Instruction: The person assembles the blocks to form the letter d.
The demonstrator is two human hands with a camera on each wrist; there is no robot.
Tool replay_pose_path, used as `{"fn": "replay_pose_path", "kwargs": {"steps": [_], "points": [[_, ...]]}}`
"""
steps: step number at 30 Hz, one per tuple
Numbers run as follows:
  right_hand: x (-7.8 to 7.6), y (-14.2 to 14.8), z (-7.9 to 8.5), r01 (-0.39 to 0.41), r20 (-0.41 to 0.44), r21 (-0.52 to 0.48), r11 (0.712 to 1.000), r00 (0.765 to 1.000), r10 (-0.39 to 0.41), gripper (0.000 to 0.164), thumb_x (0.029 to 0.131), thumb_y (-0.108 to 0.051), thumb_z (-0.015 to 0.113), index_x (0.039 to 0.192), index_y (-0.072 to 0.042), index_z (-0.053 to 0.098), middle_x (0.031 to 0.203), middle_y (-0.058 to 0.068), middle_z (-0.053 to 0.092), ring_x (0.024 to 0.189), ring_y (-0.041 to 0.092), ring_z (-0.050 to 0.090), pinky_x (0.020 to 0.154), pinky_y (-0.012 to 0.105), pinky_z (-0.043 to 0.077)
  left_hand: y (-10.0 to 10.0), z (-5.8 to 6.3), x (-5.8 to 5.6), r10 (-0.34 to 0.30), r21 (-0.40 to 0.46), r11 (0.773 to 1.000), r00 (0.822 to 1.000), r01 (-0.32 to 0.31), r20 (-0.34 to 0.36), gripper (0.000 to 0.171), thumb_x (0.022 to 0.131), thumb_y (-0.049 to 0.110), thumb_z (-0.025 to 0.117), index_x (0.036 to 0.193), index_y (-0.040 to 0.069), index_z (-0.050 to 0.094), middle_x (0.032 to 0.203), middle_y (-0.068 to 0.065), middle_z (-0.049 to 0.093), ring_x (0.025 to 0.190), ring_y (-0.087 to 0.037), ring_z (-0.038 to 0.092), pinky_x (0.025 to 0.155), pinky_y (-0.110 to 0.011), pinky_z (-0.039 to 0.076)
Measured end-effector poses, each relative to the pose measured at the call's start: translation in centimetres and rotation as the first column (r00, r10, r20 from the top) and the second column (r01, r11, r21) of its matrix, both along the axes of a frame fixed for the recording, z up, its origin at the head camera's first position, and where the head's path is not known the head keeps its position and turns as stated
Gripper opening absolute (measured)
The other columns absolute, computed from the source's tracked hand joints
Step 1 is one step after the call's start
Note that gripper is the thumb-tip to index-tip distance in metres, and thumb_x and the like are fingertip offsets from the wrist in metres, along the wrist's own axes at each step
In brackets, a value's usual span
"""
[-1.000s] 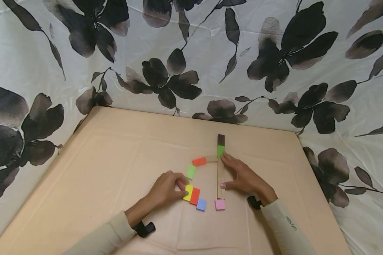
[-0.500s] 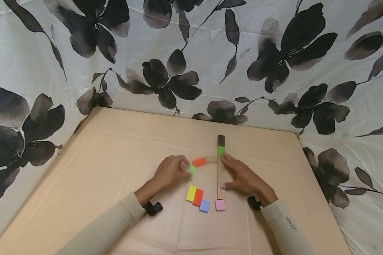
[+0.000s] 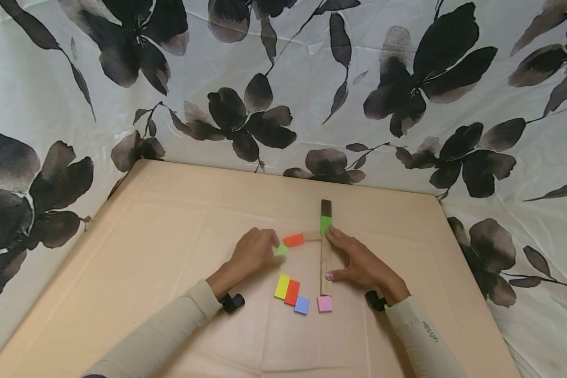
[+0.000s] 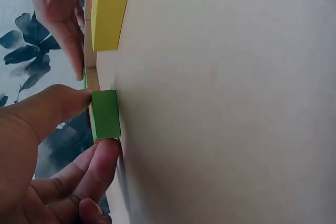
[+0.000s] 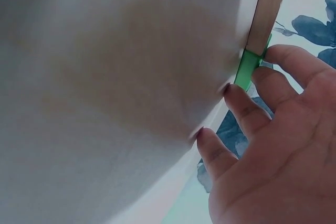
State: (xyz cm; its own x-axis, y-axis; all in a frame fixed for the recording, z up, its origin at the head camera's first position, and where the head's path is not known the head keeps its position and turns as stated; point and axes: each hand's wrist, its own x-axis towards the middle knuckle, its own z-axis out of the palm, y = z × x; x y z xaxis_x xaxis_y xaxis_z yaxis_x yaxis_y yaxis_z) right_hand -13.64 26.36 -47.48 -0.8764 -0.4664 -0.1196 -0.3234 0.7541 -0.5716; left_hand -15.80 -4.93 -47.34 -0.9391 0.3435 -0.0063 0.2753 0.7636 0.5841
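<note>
shifting: one light-green block, left hand attending

item 1, light-green block [image 3: 281, 249]: sitting just beside the orange-red block [image 3: 293, 240], slightly blurred in the head view; having left its lower spot of a half-second ago, it is drawing nearer that neighbour. whether the two are touching is not showing.

item 2, left hand [image 3: 255, 254]: pinching item 1 between thumb and fingertips, the grip closing only to block width; it is no longer attending to the yellow block [image 3: 282, 287].

item 3, right hand [image 3: 361, 262]: spreading thumb and fingers along the wooden column [image 3: 325, 262], index tip reaching the deep-green block [image 3: 326, 225]; gripping nothing visibly, staying put.

item 4, lower run: yellow, red block [image 3: 292, 292] and blue block [image 3: 302, 305], lying stepped and touching; since a second ago, sitting nearer the pink block [image 3: 324, 304], a gap remaining.

remark: the left-hand curve is apparently undergoing adjustment piece by piece; its upper end is tightening while a gap is widening above yellow.
</note>
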Motion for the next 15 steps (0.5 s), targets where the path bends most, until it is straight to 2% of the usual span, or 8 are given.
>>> {"fn": "replay_pose_path", "kwargs": {"steps": [9, 15], "points": [[-0.01, 0.01, 0.11, 0.009, 0.010, 0.013, 1.000, 1.000, -0.009, 0.113, 0.080, -0.042, 0.092, 0.169, -0.013, 0.027, 0.179, 0.010, 0.016, 0.164, 0.042, 0.020, 0.127, 0.064, 0.026, -0.26, 0.03, -0.15, 0.009, 0.011, 1.000, 1.000, -0.009, 0.008, 0.029, 0.085, 0.028, 0.088, 0.103, 0.008, 0.078, 0.067, 0.003, 0.058, 0.075, -0.017, 0.049, 0.062, -0.027, 0.039], [-0.03, 0.00, 0.10, 0.010, 0.024, 0.010, 1.000, 1.000, -0.010, 0.113, 0.081, -0.039, 0.092, 0.169, -0.014, 0.027, 0.180, 0.007, 0.015, 0.165, 0.039, 0.019, 0.128, 0.062, 0.025, -0.96, 0.20, 0.67, -0.008, 0.049, 0.999, 0.999, 0.010, -0.047, 0.030, 0.083, 0.025, 0.092, 0.105, 0.012, 0.076, 0.070, 0.005, 0.062, 0.077, -0.014, 0.048, 0.063, -0.025, 0.039]]}}
